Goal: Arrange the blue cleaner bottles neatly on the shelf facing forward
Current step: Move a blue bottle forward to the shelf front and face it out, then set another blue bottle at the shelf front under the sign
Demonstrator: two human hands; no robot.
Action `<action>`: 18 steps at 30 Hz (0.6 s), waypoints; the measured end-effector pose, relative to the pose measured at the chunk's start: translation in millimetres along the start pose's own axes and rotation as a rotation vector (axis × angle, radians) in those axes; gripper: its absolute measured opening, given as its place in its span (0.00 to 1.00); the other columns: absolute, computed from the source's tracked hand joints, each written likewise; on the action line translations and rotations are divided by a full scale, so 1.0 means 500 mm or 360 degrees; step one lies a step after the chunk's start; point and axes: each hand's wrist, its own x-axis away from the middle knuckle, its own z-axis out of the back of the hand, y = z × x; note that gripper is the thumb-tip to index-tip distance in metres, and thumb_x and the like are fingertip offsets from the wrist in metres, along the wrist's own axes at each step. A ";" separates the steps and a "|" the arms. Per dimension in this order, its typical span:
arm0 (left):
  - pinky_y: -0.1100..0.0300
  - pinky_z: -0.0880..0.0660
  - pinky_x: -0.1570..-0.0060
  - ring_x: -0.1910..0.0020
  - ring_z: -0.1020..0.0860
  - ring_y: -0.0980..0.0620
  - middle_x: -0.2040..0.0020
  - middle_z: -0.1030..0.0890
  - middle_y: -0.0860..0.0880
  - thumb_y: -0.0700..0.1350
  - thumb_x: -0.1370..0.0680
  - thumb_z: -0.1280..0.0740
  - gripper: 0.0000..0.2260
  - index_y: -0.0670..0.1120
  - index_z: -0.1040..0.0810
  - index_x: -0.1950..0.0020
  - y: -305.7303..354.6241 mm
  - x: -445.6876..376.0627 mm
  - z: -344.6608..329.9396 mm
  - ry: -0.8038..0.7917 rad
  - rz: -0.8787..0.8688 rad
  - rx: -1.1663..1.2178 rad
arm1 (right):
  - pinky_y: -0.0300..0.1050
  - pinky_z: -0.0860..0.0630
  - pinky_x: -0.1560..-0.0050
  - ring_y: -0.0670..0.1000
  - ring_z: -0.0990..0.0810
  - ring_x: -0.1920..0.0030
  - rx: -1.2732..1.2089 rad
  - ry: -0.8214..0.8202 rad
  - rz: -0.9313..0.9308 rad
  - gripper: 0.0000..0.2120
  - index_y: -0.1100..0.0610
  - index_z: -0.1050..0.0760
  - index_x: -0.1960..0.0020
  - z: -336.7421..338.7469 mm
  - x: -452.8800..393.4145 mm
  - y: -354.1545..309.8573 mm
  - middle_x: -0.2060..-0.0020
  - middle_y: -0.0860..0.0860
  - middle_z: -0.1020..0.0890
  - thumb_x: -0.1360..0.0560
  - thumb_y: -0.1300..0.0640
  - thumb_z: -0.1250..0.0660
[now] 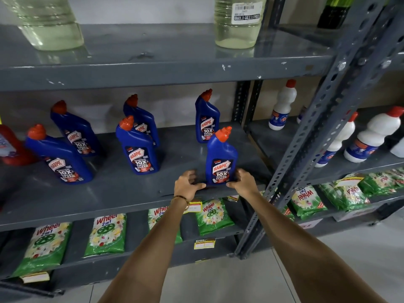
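Several blue cleaner bottles with red caps stand on the grey middle shelf [122, 193], labels toward me. The front right bottle [221, 156] stands upright near the shelf's front edge. My right hand [243, 182] holds its lower right side, thumb at the base. My left hand [188, 184] rests on the shelf edge just left of it, fingers spread, thumb tip near the base. Another bottle [206, 118] stands behind it. Two bottles [137, 147] [143, 120] stand mid-shelf, and two more [60, 157] [75, 131] lean at the left.
A red bottle [11, 147] is at the far left. A perforated metal upright [314, 132] rises right of my hands, with white bottles [283, 106] beyond it. Clear bottles [237, 22] stand on the upper shelf. Green detergent packs [105, 234] fill the lower shelf.
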 end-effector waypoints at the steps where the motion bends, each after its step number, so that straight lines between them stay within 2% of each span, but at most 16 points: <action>1: 0.53 0.28 0.37 0.38 0.25 0.42 0.37 0.24 0.38 0.38 0.33 0.25 0.29 0.38 0.30 0.34 -0.009 0.001 0.017 -0.0009 0.0002 -0.0003 | 0.50 0.24 0.43 0.58 0.21 0.44 0.0014 0.0071 -0.0019 0.22 0.63 0.26 0.43 -0.008 0.009 -0.001 0.45 0.59 0.18 0.36 0.64 0.26; 4: 0.55 0.29 0.37 0.37 0.25 0.44 0.36 0.24 0.39 0.39 0.32 0.26 0.28 0.38 0.30 0.34 -0.042 0.004 0.083 -0.0012 0.0004 -0.0013 | 0.45 0.28 0.48 0.58 0.21 0.44 0.0016 0.0337 -0.0083 0.20 0.63 0.25 0.43 -0.042 0.051 -0.014 0.45 0.59 0.18 0.34 0.62 0.27; 9: 0.54 0.29 0.35 0.38 0.25 0.45 0.36 0.23 0.41 0.43 0.31 0.26 0.27 0.40 0.29 0.35 -0.098 0.005 0.214 0.0030 0.0027 -0.0059 | 0.50 0.28 0.46 0.62 0.22 0.44 -0.0158 0.0723 -0.0295 0.16 0.65 0.27 0.44 -0.132 0.135 -0.078 0.45 0.63 0.19 0.30 0.62 0.31; 12: 0.51 0.30 0.34 0.37 0.25 0.44 0.36 0.23 0.41 0.44 0.31 0.26 0.27 0.41 0.29 0.34 -0.125 0.005 0.277 0.0082 0.0030 -0.0096 | 0.49 0.27 0.47 0.62 0.23 0.43 -0.0126 0.0637 -0.0178 0.15 0.65 0.27 0.44 -0.196 0.157 -0.112 0.46 0.63 0.20 0.28 0.61 0.32; 15: 0.50 0.29 0.35 0.37 0.25 0.43 0.36 0.23 0.41 0.45 0.31 0.27 0.27 0.41 0.29 0.34 -0.140 0.000 0.324 0.0122 0.0029 -0.0141 | 0.48 0.29 0.42 0.60 0.26 0.38 -0.0087 0.0388 -0.0092 0.21 0.65 0.30 0.36 -0.249 0.156 -0.158 0.39 0.62 0.23 0.26 0.59 0.33; 18: 0.52 0.29 0.35 0.36 0.26 0.44 0.36 0.23 0.41 0.45 0.30 0.27 0.27 0.41 0.29 0.34 -0.144 -0.012 0.353 0.0164 0.0046 -0.0118 | 0.47 0.30 0.39 0.58 0.26 0.36 -0.0105 0.0230 -0.0019 0.24 0.64 0.32 0.33 -0.289 0.138 -0.204 0.37 0.61 0.24 0.26 0.58 0.33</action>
